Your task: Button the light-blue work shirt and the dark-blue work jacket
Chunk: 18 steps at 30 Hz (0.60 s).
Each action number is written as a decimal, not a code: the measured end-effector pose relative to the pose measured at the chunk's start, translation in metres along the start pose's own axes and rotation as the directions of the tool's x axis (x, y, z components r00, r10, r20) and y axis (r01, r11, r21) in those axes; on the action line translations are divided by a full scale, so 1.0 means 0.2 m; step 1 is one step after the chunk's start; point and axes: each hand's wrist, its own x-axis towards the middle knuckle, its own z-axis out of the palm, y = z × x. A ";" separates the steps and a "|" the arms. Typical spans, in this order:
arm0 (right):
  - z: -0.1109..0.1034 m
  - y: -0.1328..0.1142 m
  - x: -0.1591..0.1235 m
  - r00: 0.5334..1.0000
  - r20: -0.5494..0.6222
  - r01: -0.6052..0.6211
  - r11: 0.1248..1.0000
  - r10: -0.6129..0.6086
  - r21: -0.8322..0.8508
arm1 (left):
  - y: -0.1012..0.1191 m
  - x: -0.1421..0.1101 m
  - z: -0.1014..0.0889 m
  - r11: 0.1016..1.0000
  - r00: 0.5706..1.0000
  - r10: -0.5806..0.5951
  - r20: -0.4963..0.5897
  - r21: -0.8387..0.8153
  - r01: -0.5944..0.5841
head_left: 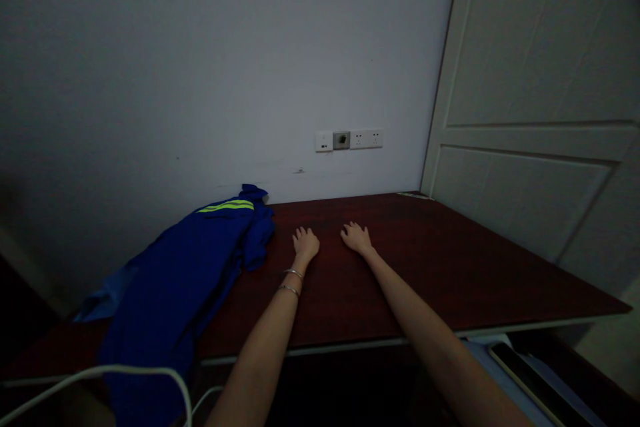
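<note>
My left hand (306,243) rests palm down on the dark red-brown table (450,267), its fingers spread and nothing in them. Two bracelets (291,281) circle that wrist. To its right, my right hand (356,237) also lies on the tabletop with fingers apart, holding nothing. A gap of bare wood separates the two hands. Left of my left hand, and not touched by it, a blue garment (185,260) with yellow-green stripes lies across the table and hangs over the front edge.
A pale wall with sockets (367,139) rises behind the table. A white panelled door (530,193) stands at the right. Below the tabletop, a phone-like dark flat object (540,380) lies at lower right. A white cable (130,369) loops at lower left. Light-blue cloth (103,297) lies beside the garment.
</note>
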 end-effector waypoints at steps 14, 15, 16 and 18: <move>0.01 0.01 0.01 1.000 -0.001 0.003 1.000 -0.003 -0.012 | 0.00 -0.01 -0.01 0.999 1.000 0.011 0.025 -0.040 -0.010; 0.01 0.01 0.01 1.000 -0.001 0.003 1.000 -0.003 -0.012 | 0.00 -0.02 -0.02 0.999 1.000 0.011 0.027 -0.038 -0.010; 0.01 0.01 0.01 1.000 0.000 0.002 1.000 -0.002 -0.013 | 0.00 -0.02 -0.02 0.999 0.999 0.009 0.033 -0.037 -0.008; 0.01 0.01 0.02 1.000 0.005 0.000 1.000 0.000 -0.014 | 0.00 -0.02 -0.03 0.999 0.999 0.007 0.042 -0.036 -0.005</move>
